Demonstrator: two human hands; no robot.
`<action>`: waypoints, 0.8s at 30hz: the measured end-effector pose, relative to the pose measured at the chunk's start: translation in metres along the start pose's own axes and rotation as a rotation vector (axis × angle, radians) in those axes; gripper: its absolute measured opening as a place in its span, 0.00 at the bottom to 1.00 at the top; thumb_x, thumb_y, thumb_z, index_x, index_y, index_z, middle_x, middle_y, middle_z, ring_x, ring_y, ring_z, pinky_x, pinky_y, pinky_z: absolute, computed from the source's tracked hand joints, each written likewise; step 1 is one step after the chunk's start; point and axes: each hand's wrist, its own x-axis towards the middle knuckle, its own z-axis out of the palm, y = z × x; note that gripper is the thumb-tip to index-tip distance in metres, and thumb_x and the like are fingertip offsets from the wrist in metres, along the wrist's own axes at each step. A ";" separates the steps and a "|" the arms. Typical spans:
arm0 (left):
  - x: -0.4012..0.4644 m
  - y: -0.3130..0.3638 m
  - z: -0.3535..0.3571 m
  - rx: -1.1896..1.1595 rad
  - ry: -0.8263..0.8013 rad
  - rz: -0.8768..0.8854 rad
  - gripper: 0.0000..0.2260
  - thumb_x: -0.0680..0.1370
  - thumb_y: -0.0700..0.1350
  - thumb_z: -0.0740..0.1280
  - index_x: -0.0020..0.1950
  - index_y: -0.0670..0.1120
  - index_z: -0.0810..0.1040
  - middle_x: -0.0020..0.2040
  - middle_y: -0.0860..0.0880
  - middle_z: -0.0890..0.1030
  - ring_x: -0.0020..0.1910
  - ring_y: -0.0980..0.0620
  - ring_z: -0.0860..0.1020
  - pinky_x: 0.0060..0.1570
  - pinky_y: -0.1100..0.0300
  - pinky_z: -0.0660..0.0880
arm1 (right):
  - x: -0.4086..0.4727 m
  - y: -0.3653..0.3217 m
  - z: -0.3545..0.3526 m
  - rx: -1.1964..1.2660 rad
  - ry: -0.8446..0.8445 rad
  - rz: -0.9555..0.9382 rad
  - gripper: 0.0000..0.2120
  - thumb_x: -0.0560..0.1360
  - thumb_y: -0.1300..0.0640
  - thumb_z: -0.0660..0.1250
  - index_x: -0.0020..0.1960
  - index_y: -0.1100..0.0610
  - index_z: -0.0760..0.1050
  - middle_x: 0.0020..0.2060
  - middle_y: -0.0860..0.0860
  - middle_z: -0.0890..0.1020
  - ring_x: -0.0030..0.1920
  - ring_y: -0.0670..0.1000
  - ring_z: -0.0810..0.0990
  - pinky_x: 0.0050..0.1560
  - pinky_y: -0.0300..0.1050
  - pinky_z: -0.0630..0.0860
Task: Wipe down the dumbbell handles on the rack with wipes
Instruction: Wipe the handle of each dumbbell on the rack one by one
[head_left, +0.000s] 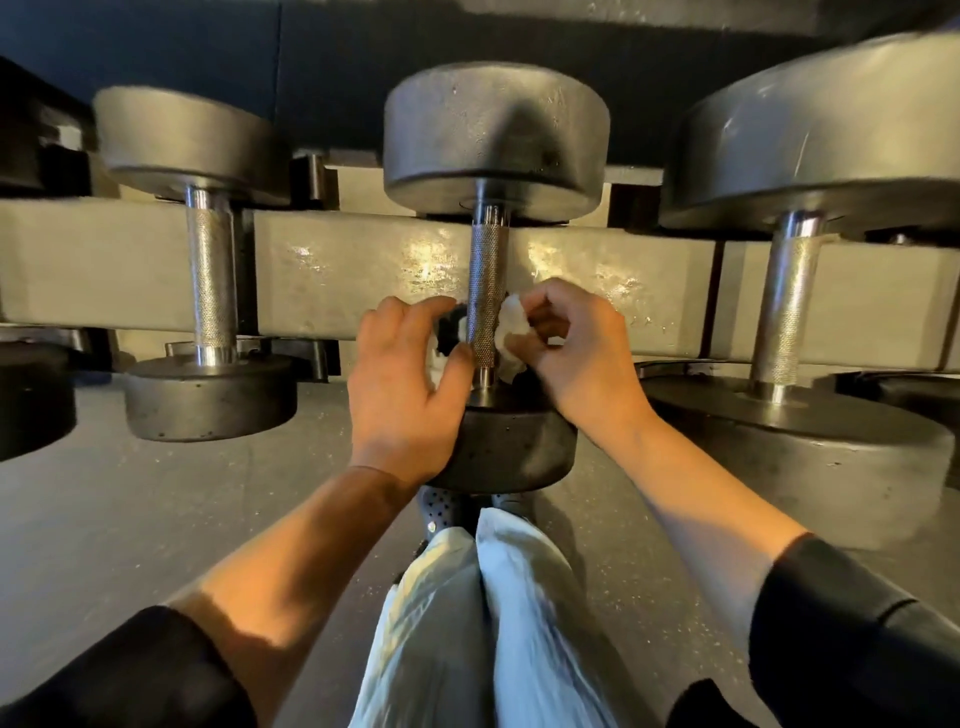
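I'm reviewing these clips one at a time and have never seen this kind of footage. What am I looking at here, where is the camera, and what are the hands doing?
There is no machine here: a person wears one wide-angle camera on the head, so you look forward and down along their own forearms. The wide lens bends straight edges.

In front of them is a rack holding dumbbells with their handles pointing toward the camera. Three are clearly seen: a left dumbbell, a middle dumbbell and a larger right dumbbell.

Both hands work low on the middle dumbbell's knurled metal handle. The left hand and right hand each pinch part of a white wipe, which shows on both sides of the handle and seems to pass behind it.

Below are the person's light trousers and a dark shoe on the floor.
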 end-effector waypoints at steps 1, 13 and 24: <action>0.000 0.000 0.000 0.000 0.005 0.000 0.25 0.72 0.55 0.55 0.62 0.43 0.75 0.48 0.50 0.69 0.50 0.51 0.69 0.44 0.64 0.59 | -0.002 0.001 0.001 -0.003 -0.010 0.006 0.07 0.71 0.65 0.72 0.44 0.55 0.77 0.40 0.49 0.81 0.41 0.44 0.80 0.41 0.28 0.73; -0.004 -0.001 -0.011 0.054 0.147 0.012 0.23 0.75 0.56 0.58 0.62 0.44 0.75 0.47 0.52 0.67 0.48 0.57 0.64 0.42 0.71 0.60 | 0.007 -0.045 0.010 0.010 0.055 -0.228 0.12 0.71 0.65 0.71 0.52 0.56 0.75 0.44 0.42 0.78 0.46 0.39 0.77 0.46 0.27 0.72; 0.001 -0.089 -0.109 0.242 0.338 -0.030 0.20 0.76 0.53 0.61 0.60 0.40 0.76 0.45 0.50 0.65 0.47 0.48 0.66 0.45 0.64 0.58 | 0.033 -0.102 0.109 0.073 -0.128 -0.357 0.18 0.72 0.67 0.69 0.59 0.60 0.67 0.41 0.44 0.76 0.41 0.34 0.76 0.39 0.24 0.70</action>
